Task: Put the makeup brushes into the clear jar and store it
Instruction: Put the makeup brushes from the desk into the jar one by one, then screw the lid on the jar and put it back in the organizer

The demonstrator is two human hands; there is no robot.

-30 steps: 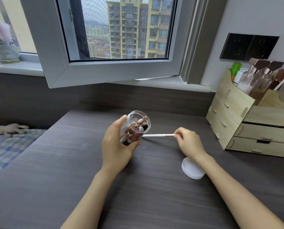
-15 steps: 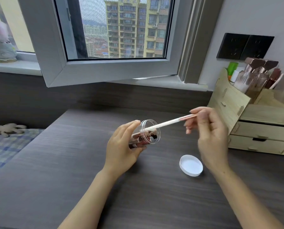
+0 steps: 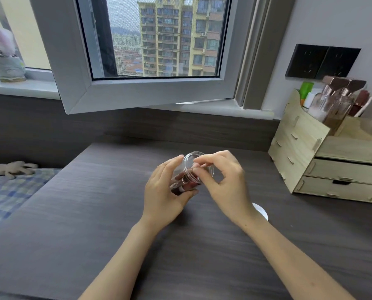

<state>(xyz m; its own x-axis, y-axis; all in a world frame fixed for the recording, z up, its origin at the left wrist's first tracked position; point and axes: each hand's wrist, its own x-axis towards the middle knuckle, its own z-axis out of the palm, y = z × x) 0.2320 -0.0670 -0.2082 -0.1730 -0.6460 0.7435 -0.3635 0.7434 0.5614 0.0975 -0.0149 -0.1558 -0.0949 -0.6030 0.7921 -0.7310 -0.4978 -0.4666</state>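
Observation:
My left hand (image 3: 163,191) grips the clear jar (image 3: 190,158) above the dark desk (image 3: 89,213), tilted with its open mouth facing up and right. Several makeup brushes (image 3: 180,185) with brown and rose-gold parts lie inside it. My right hand (image 3: 226,182) is at the jar's mouth, thumb and forefinger pinched on the end of a white-handled brush that is almost fully inside; only a pinkish tip shows between the fingers. The jar's white lid (image 3: 263,211) lies flat on the desk, mostly hidden behind my right wrist.
A wooden drawer organizer (image 3: 299,148) stands at the right, with bottles (image 3: 332,100) in its top. An open window sash (image 3: 148,94) juts in over the desk's back edge. A bed with a checked cover (image 3: 7,191) lies left of the desk.
My right hand lifted the white brush off the desk, fed it into the jar's mouth and followed it up to the rim. My left hand tipped the jar further over.

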